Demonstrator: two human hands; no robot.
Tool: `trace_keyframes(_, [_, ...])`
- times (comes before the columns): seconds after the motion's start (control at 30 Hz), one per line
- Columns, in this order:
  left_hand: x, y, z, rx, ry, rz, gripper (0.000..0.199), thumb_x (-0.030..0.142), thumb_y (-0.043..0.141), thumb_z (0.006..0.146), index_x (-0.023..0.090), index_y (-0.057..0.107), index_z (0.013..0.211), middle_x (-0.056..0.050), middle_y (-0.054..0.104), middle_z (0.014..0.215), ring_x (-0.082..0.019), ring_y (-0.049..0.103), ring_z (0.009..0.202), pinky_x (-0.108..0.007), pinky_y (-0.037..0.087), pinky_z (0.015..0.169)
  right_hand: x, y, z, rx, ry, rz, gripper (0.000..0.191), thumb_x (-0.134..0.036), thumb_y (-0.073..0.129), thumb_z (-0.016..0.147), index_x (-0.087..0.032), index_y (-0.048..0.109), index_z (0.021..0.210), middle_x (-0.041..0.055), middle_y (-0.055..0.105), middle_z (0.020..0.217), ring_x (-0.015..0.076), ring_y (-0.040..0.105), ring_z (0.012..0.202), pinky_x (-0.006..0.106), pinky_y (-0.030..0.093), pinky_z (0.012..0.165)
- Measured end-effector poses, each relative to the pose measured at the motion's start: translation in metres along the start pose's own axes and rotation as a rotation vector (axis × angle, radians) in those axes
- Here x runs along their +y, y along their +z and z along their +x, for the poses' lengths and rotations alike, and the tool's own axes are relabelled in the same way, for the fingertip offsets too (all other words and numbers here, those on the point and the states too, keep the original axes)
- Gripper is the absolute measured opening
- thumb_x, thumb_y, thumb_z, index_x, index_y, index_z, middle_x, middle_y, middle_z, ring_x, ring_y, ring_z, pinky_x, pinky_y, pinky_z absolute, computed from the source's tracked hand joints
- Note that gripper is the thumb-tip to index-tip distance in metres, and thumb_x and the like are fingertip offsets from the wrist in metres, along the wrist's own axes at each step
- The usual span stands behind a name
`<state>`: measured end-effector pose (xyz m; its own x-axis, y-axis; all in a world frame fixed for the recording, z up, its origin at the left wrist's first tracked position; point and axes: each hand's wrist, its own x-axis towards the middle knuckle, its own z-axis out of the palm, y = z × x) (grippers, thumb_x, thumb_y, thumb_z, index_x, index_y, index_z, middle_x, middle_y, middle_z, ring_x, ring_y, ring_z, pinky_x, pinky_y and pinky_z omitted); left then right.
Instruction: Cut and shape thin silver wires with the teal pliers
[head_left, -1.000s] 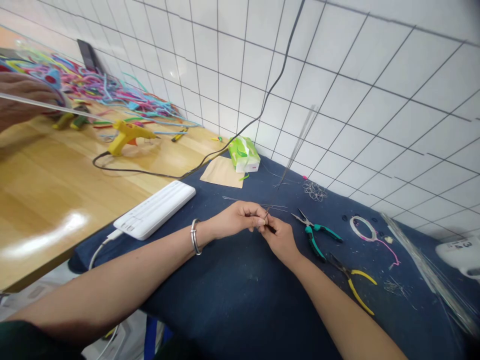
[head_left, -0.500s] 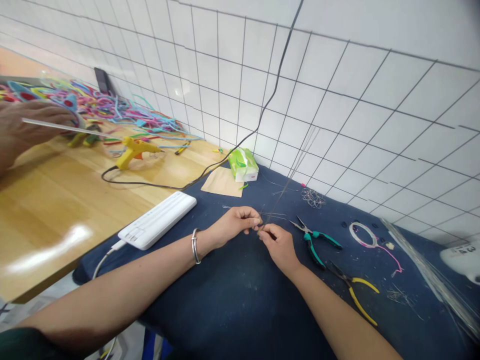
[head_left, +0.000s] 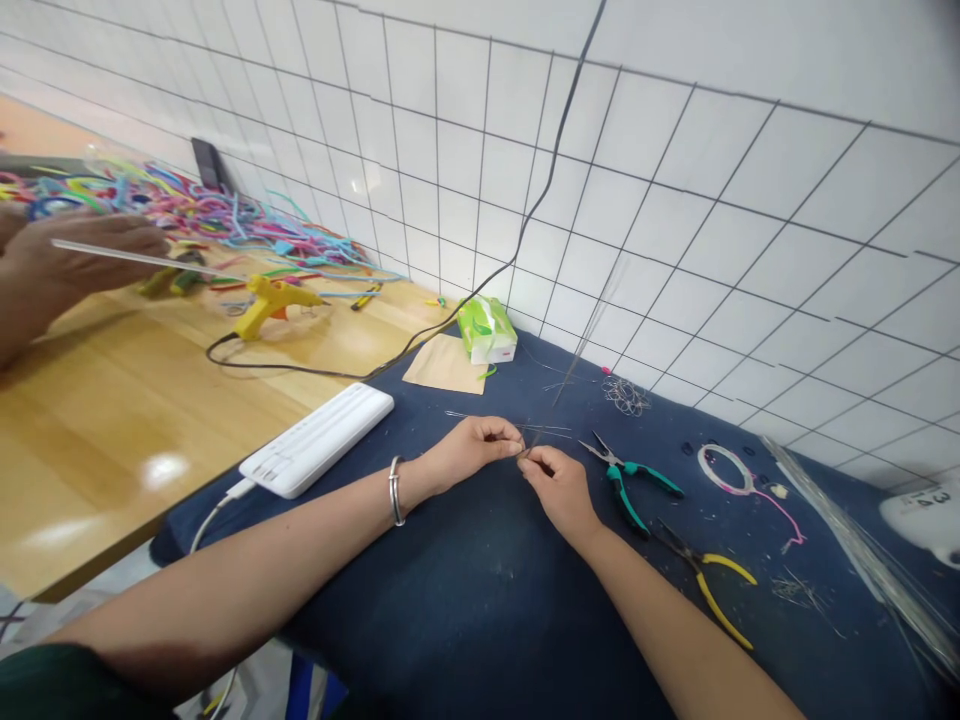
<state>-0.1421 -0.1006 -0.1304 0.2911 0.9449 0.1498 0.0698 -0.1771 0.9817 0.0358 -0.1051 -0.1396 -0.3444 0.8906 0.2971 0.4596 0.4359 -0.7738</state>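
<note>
My left hand [head_left: 480,448], with a silver bangle [head_left: 395,490] on the wrist, pinches thin dark wires [head_left: 559,398] between thumb and fingertips. Just beside it, my right hand [head_left: 556,485] is closed in a pinch on the same wires. Their long ends slant up and away toward the tiled wall. More fine wires [head_left: 551,430] lie on the dark blue cloth [head_left: 465,590] behind my fingers. Teal-handled pliers [head_left: 630,480] rest open to the right of my right hand. Yellow-handled pliers [head_left: 705,565] lie nearer to me.
Another person's hand [head_left: 82,255] is at the far left by colourful pipe cleaners [head_left: 247,225]. A yellow glue gun [head_left: 274,303], white power bank [head_left: 319,440], tissue pack [head_left: 487,330], tangled wire [head_left: 626,396], white ring spool [head_left: 726,470] and wire bundle [head_left: 862,545] lie around.
My hands stay together at nearly the same spot, with the wire ends shifting slightly. The other person's hand has moved a little to the right, and the blue-and-red item by it is no longer visible.
</note>
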Motion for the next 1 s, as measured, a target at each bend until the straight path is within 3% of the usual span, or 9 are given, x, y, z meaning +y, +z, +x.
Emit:
trace_keyframes(0.17, [-0.003, 0.003, 0.0, -0.067, -0.024, -0.011, 0.012, 0.026, 0.059, 0.076, 0.015, 0.064, 0.078, 0.0, 0.058, 0.067, -0.011, 0.051, 0.064, -0.023, 0.039, 0.061, 0.003, 0.0, 0.001, 0.014, -0.003, -0.04, 0.019, -0.031, 0.05, 0.08, -0.02, 0.061, 0.069, -0.0004, 0.058, 0.065, 0.0138, 0.051, 0.062, 0.023, 0.038, 0.058])
trace_keyframes(0.63, [-0.011, -0.003, 0.003, -0.074, -0.148, 0.079, 0.016, 0.03, 0.059, 0.075, 0.015, 0.061, 0.079, 0.0, 0.061, 0.066, -0.011, 0.057, 0.061, -0.019, 0.039, 0.053, 0.001, 0.0, -0.001, 0.052, -0.065, -0.081, 0.017, -0.028, 0.05, 0.082, -0.019, 0.062, 0.075, 0.0021, 0.064, 0.079, 0.0142, 0.057, 0.073, 0.024, 0.042, 0.069])
trace_keyframes(1.0, [-0.008, -0.005, 0.004, -0.105, -0.108, 0.063, 0.015, 0.029, 0.059, 0.075, 0.014, 0.06, 0.077, 0.001, 0.057, 0.064, -0.009, 0.053, 0.059, -0.019, 0.039, 0.053, 0.002, 0.006, -0.001, 0.032, -0.097, -0.167, 0.014, -0.025, 0.051, 0.081, -0.019, 0.061, 0.073, 0.0007, 0.061, 0.072, 0.0133, 0.055, 0.069, 0.022, 0.04, 0.064])
